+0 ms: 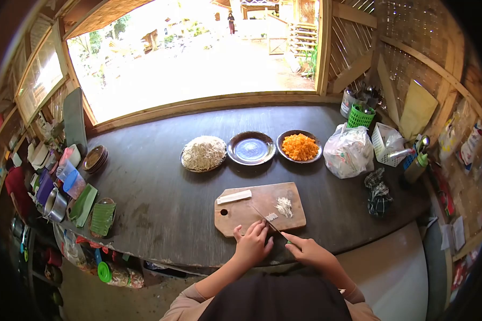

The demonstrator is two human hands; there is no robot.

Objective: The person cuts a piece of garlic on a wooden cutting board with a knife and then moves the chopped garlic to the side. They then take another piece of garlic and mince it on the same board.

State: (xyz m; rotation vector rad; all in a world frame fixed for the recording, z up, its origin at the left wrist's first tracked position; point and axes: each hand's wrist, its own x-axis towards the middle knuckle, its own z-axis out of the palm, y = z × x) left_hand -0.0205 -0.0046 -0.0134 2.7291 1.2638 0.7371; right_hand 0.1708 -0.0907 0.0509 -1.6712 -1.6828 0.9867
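Observation:
My right hand (307, 251) is closed around the handle of a knife (275, 228), whose blade slants up and left over the wooden cutting board (241, 218). Close beside the blade, my left hand (251, 244) rests at the board's front edge, fingers spread, fingertips near the knife. Whether a piece lies under those fingertips is hidden. A few thin white slices (272, 216) lie just right of the blade. Farther right on the board is a small heap of white strips (285, 207). A long white block (234, 197) lies at the board's upper left.
Behind the board stand a plate of white shreds (204, 152), a dark plate (251, 148) and a plate of orange pieces (300, 147). To their right are a white plastic bag (349, 151), a green basket (360, 116) and a crumpled dark cloth (378, 193). Containers crowd the left edge.

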